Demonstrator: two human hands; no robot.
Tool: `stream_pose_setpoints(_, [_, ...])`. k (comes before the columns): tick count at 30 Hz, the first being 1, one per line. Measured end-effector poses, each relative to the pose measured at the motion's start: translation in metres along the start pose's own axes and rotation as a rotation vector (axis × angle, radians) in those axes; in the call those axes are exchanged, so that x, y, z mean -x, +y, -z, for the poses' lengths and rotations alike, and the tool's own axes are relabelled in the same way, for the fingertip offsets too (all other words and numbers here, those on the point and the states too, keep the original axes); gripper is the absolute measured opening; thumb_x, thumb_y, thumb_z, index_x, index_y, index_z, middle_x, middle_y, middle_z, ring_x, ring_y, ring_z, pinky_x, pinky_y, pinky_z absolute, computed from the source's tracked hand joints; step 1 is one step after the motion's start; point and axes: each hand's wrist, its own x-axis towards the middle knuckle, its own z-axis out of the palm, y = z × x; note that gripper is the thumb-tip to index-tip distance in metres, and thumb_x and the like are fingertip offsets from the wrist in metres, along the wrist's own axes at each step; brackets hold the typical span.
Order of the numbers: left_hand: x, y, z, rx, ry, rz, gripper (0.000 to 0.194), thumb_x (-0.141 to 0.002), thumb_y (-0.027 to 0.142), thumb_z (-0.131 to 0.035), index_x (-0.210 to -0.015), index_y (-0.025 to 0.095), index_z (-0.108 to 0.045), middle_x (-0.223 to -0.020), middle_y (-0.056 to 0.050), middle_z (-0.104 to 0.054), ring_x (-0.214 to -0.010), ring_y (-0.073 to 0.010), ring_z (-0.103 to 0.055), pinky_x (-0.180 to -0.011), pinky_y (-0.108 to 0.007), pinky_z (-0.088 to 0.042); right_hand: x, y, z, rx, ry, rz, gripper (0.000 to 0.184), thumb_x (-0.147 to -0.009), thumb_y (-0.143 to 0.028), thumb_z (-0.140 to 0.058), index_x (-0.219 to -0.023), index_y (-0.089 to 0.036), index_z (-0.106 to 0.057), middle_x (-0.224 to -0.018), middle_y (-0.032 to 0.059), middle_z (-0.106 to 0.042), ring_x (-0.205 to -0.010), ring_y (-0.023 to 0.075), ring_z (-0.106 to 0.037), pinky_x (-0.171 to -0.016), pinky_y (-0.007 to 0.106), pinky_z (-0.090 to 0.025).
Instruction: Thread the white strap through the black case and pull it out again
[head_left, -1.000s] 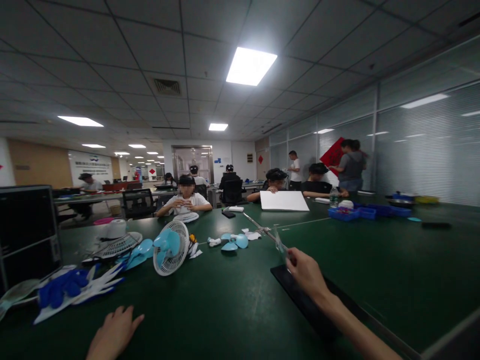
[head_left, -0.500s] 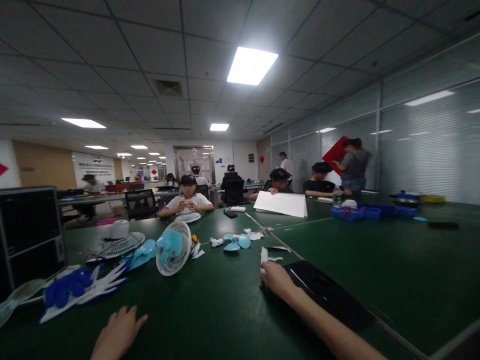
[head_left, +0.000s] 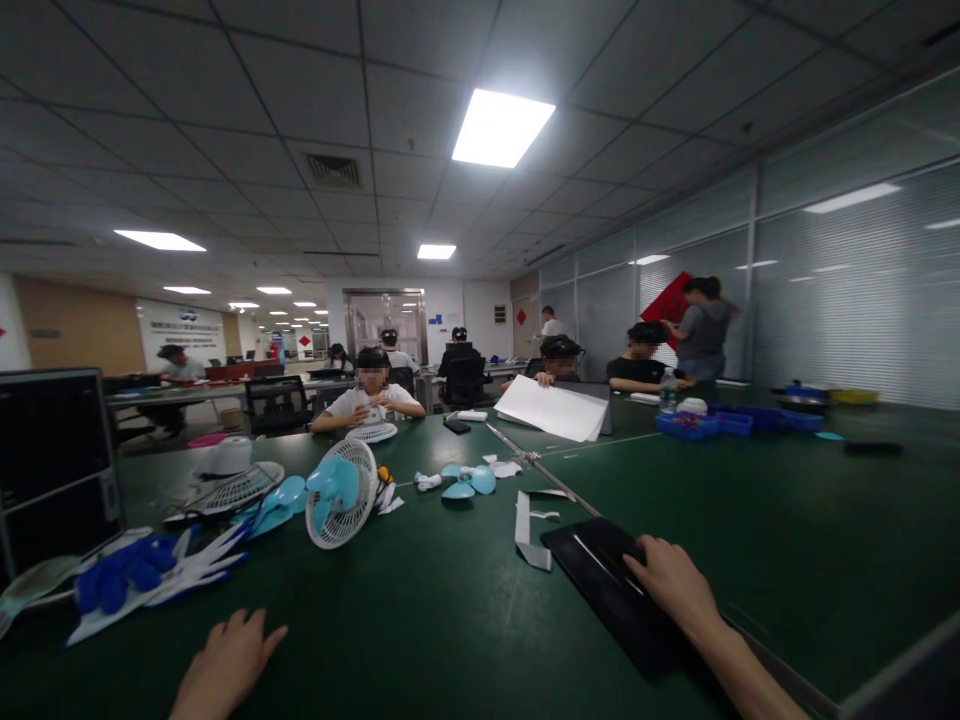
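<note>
A glossy black flat panel (head_left: 600, 590) lies across the metal strip on the green table. My right hand (head_left: 675, 585) is closed at its right edge, with the thumb over the top surface; the fingertips are partly hidden. A folded white paper strip (head_left: 523, 530) rests just beyond the panel's far left corner, touched by neither hand. At the lower left, my left hand (head_left: 229, 665) lies on the table with its fingers apart, holding nothing. The nearest things to it are blue and white gloves (head_left: 150, 575).
Beyond my left hand stands a fan head with pale blue blades (head_left: 337, 490). A loose blue fan blade (head_left: 466, 482) lies mid-table. A black cabinet (head_left: 56, 460) is at far left, blue trays (head_left: 686, 426) at right. Across the table, a person holds white sheets (head_left: 553, 408).
My right hand has left the white paper strip, moved right and closed on the black panel. The panel has turned and shifted left. My left hand stays nearly in place.
</note>
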Motion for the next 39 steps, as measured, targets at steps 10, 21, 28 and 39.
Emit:
stream_pose_setpoints(10, [-0.005,-0.004,-0.007,-0.029,0.035,-0.022,0.068,-0.081,0.053,-0.04,-0.13,0.008,-0.054,-0.135,-0.021,-0.053,-0.121,-0.0342,-0.052,-0.094,-0.046,-0.047,-0.001,0.0,0.008,-0.02,-0.073,-0.078,0.028,-0.089,-0.031,-0.044,-0.09,-0.017,-0.069,-0.099,0.0137,-0.07,-0.092,0.0263,-0.067,-0.073,0.033,-0.048])
stream_pose_setpoints(21, [-0.007,-0.005,-0.01,-0.003,0.032,-0.013,0.071,-0.08,0.054,-0.039,-0.132,0.007,-0.052,-0.137,-0.021,-0.051,-0.123,-0.0336,-0.05,-0.095,-0.046,-0.045,-0.001,-0.04,0.007,-0.44,0.138,0.164,0.044,-0.089,-0.043,-0.038,-0.106,-0.015,-0.067,-0.112,0.0124,-0.067,-0.103,0.0249,-0.061,-0.092,0.034,-0.045])
stream_pose_setpoints(28, [0.004,0.006,0.002,-0.016,-0.005,-0.008,0.068,-0.083,0.051,-0.038,-0.135,0.007,-0.048,-0.14,-0.021,-0.047,-0.126,-0.0343,-0.047,-0.097,-0.047,-0.044,0.035,-0.15,-0.006,-0.425,-0.142,0.649,0.024,-0.09,-0.031,-0.05,-0.1,-0.02,-0.069,-0.102,0.0076,-0.066,-0.097,0.0213,-0.059,-0.087,0.03,-0.044])
stream_pose_setpoints(39, [0.019,0.028,0.011,0.014,0.125,-0.074,0.066,-0.083,0.048,-0.038,-0.13,0.004,-0.051,-0.138,-0.021,-0.049,-0.126,-0.0333,-0.047,-0.1,-0.047,-0.042,0.052,-0.249,-0.054,-0.293,-0.352,0.977,0.023,-0.087,-0.031,-0.058,-0.103,-0.02,-0.071,-0.099,0.0064,-0.067,-0.097,0.0208,-0.058,-0.083,0.028,-0.042])
